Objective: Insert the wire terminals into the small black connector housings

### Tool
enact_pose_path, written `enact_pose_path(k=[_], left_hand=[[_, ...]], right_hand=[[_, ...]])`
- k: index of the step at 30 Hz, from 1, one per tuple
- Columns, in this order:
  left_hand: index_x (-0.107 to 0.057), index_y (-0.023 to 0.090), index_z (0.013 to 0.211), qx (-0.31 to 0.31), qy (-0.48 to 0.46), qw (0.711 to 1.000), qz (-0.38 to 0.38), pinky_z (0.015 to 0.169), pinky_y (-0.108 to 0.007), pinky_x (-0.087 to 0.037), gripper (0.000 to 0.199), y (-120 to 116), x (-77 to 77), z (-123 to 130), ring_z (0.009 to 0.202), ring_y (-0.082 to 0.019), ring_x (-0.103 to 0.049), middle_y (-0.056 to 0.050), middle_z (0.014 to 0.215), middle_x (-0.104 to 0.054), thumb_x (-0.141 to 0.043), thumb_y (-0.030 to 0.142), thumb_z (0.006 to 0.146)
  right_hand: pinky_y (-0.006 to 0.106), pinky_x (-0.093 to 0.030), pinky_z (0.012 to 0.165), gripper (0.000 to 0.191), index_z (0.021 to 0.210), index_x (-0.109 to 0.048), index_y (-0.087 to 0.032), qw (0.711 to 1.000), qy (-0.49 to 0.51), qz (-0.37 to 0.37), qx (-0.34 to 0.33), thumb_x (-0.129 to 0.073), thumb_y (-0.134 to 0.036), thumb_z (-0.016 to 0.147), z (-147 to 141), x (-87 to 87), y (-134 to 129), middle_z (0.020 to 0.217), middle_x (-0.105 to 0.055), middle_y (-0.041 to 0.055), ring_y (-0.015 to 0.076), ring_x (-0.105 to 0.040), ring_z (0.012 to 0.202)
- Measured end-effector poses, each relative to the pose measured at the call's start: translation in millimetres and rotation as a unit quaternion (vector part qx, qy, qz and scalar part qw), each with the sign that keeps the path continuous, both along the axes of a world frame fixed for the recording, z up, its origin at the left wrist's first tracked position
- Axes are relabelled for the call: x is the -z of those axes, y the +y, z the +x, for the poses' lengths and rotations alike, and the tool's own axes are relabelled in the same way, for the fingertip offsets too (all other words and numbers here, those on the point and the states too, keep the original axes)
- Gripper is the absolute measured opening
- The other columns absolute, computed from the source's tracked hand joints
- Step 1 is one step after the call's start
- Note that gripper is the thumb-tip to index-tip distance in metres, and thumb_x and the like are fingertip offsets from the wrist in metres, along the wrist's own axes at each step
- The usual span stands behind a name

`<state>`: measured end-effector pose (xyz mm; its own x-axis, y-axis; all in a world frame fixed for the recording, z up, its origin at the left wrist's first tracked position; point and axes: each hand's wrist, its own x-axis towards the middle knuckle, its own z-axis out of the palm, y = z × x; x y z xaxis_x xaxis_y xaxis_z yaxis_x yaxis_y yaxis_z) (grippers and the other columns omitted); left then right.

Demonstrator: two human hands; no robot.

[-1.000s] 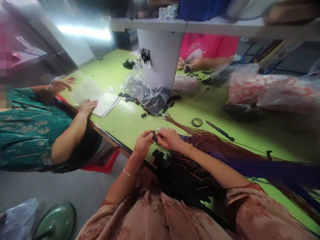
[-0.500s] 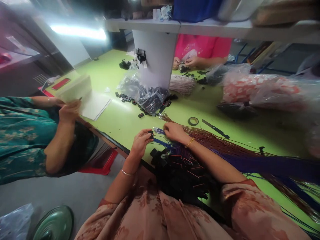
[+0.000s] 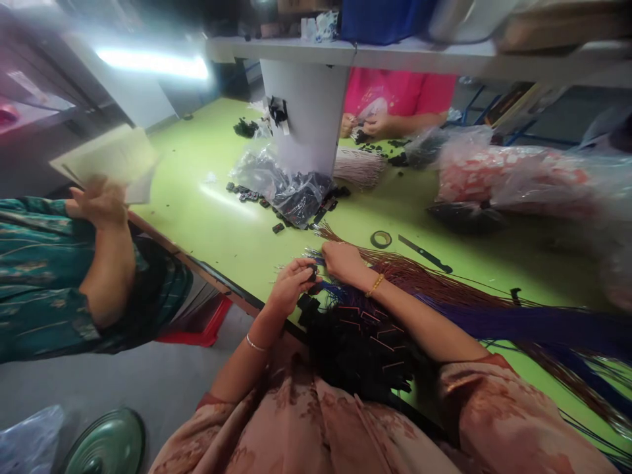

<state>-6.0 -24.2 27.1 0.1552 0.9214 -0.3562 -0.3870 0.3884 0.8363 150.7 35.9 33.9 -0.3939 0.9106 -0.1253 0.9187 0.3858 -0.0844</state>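
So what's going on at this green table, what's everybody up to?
The left hand pinches a small black part. The right hand is at the tips of the blue-purple wires; its grip is hard to make out. Brown wires lie alongside, with a dark pile close to the wearer. At left, a person in teal holds up papers. Across the table, a person in pink handles small pieces.

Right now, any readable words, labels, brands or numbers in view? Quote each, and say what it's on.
No text can be read.
Pink shirt: chest print, too small and blurred.
Held-up paper sheets: faint marks at most, too blurred.
Patterned packet on the shelf: too blurred.
Black connector in the left hand: too small to tell.
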Motion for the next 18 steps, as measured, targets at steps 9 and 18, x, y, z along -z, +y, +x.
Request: enact_pose_path(k=[9,18], left_hand=[[-0.06,0.015,0.098,-0.024,-0.002,1.0,0.006,0.057,-0.021,-0.049,0.037,-7.0,1.3,9.0,0.072,-0.014,-0.066,-0.001,0.081,-0.062,-0.076,0.029,0.067],[-0.059,0.015,0.095,-0.067,-0.078,0.994,0.034,0.07,-0.026,-0.05,0.029,-1.7,13.4,15.6,0.079,-0.014,-0.063,-0.003,0.087,-0.065,-0.073,0.02,0.07]], right_hand=[[0.028,-0.035,0.064,0.019,0.098,-0.055,-0.014,0.992,0.115,0.043,0.039,-0.039,-0.022,0.091,5.9,0.4,1.7,0.087,-0.066,0.0107,0.02,-0.058,0.073],[0.022,-0.034,0.056,0.011,0.076,-0.058,-0.016,0.87,0.492,-0.019,-0.019,-0.051,-0.024,0.081,3.0,-5.3,-12.3,0.068,-0.057,-0.0013,0.0093,-0.045,0.058]])
